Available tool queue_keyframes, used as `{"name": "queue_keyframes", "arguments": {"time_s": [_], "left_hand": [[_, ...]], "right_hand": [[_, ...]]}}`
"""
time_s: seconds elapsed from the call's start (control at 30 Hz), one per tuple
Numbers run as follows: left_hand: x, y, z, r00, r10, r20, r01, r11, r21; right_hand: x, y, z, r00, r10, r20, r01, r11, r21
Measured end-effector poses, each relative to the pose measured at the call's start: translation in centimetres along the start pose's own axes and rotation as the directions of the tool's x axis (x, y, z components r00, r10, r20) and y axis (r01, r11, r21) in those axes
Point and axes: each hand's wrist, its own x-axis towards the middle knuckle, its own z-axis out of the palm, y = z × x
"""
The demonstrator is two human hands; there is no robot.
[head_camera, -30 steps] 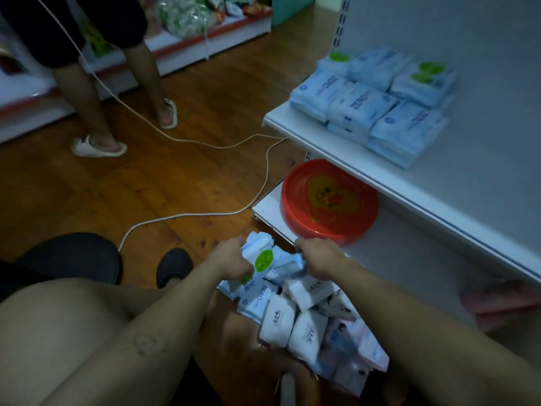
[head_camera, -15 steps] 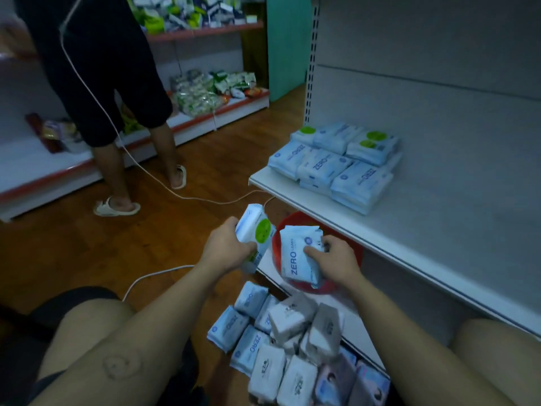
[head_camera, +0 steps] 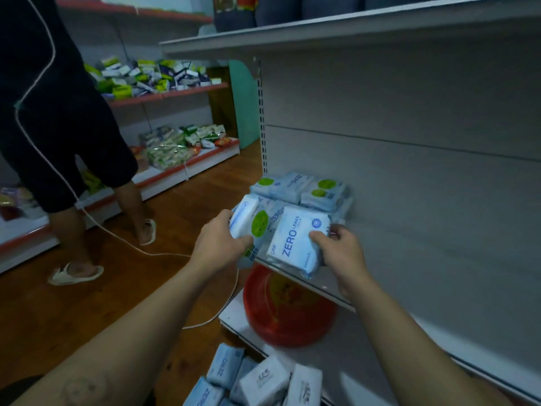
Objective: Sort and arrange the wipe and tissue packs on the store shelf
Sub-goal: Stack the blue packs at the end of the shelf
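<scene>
My left hand (head_camera: pixel 218 244) grips a white-and-blue wipe pack with a green round label (head_camera: pixel 248 221), held at the left front corner of the grey middle shelf (head_camera: pixel 319 284). My right hand (head_camera: pixel 341 249) grips a blue "ZERO LEAKS" pack (head_camera: pixel 297 243) tilted over the shelf's front edge. Behind both lies a stack of similar blue packs (head_camera: pixel 301 189) on the shelf. A heap of loose wipe and tissue packs (head_camera: pixel 260 379) lies low down by the bottom shelf.
A red plastic basin (head_camera: pixel 288 315) sits on the bottom shelf under my hands. A person in dark clothes and white sandals (head_camera: pixel 58 136) stands at left, with a white cable (head_camera: pixel 123 238) trailing over the wooden floor. Stocked shelves (head_camera: pixel 164 83) line the far wall.
Both hands lifted a pack each from the heap and carried them up to the middle shelf's front edge. The view tilted up with them.
</scene>
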Motion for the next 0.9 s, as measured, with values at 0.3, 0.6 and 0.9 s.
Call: {"name": "queue_keyframes", "arguments": {"time_s": [0.3, 0.6, 0.9], "left_hand": [[6.6, 3.5, 3.6, 0.947, 0.274, -0.170, -0.228, 0.942, 0.245], [7.9, 1.9, 8.7, 0.939, 0.318, 0.129, -0.342, 0.892, 0.296], [8.0, 1.9, 8.2, 0.982, 0.174, 0.071, -0.186, 0.955, 0.232]], "right_hand": [[6.7, -0.3, -1.7, 0.996, 0.059, -0.068, -0.036, 0.953, 0.300], [9.3, 0.8, -2.2, 0.956, -0.194, -0.220, 0.067, 0.875, -0.479], [7.0, 1.2, -2.0, 0.998, -0.018, -0.057, -0.020, 0.795, -0.606]]}}
